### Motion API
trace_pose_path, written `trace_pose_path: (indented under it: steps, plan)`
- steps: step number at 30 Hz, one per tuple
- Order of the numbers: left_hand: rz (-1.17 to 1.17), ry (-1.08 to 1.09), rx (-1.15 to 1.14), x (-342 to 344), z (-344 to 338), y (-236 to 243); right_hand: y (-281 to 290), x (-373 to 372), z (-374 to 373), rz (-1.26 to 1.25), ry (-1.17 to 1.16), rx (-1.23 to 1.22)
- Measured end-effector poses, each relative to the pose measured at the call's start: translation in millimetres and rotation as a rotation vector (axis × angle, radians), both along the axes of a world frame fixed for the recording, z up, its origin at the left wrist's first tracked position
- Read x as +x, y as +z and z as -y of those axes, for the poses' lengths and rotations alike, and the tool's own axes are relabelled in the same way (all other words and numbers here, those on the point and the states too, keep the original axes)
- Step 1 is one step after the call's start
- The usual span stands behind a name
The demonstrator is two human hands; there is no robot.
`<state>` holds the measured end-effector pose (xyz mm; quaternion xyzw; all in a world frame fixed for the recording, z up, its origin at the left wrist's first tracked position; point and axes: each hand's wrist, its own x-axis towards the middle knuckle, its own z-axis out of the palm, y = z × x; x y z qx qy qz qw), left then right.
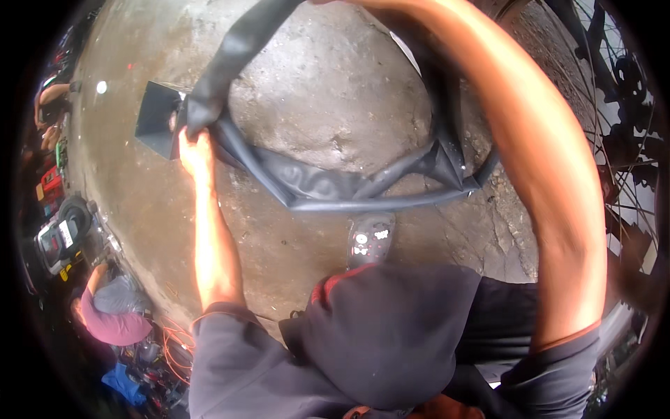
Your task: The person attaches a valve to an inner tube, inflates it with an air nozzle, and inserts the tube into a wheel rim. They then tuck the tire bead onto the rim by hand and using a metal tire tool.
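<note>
Over the stained grey-brown concrete floor (139, 209), my left hand (197, 155) grasped a slack, grey-black rubber tube (307, 181), fingers closed on its left side. My bare right forearm (551, 140) arched to the upper edge, where only a sliver of the right hand (326, 2) showed; could not tell its grip. Tube was spread before me in a lopsided loop: top left wide and creased, lower run slim and rounded. One piece or two, could not tell.

My judgement of progress: partway. Done: tube in hand, loop opened out. Left: folds and flat stretches not yet evened; nothing of it fitted to the dark spoked wheel (628, 167) at right.

Farther out: dark, square-edged panel (153, 115) beyond the left hand; dark shoe with white-and-red marks (370, 241) below the loop; crouched co-worker in a purple shirt (118, 321), lower left.
</note>
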<state>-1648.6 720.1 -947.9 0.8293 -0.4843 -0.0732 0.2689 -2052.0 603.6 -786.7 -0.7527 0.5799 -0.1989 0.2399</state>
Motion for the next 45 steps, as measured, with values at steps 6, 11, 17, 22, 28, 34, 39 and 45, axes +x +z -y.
trace_pose_path:
  steps: [6,11,17,22,28,34,39,45]
  plan:
    - [0.378,-0.636,-0.257,-71.3,-80.8,-21.1,-117.7,-50.9,-71.0,0.075,-0.033,-0.463]
    - [0.027,-1.156,0.186,-182.0,-145.6,-36.9,-181.3,-117.4,-210.4,-0.053,-0.513,0.37]
    - [0.096,-1.017,0.539,-247.8,-144.6,-55.3,-210.6,-111.3,-260.4,-0.243,-0.526,0.577]
    - [-0.058,-0.994,0.646,-240.1,-140.8,-58.5,-204.1,-107.2,-240.8,-0.306,-0.284,0.764]
    - [0.03,-1.236,0.346,-199.8,-158.3,-46.8,-202.4,-137.8,-294.5,-0.369,0.243,0.01]
    - [-0.381,-1.063,0.899,-172.9,-159.2,-40.4,-221.0,-168.3,-331.0,-0.177,0.213,0.548]
    - [-0.578,-0.915,1.024,-183.6,-142.5,-53.4,-222.0,-152.7,-302.6,0.345,-0.161,0.859]
    - [-0.33,-1.086,0.771,-182.9,-150.1,-47.3,-222.1,-149.5,-278.3,-0.404,0.034,0.363]
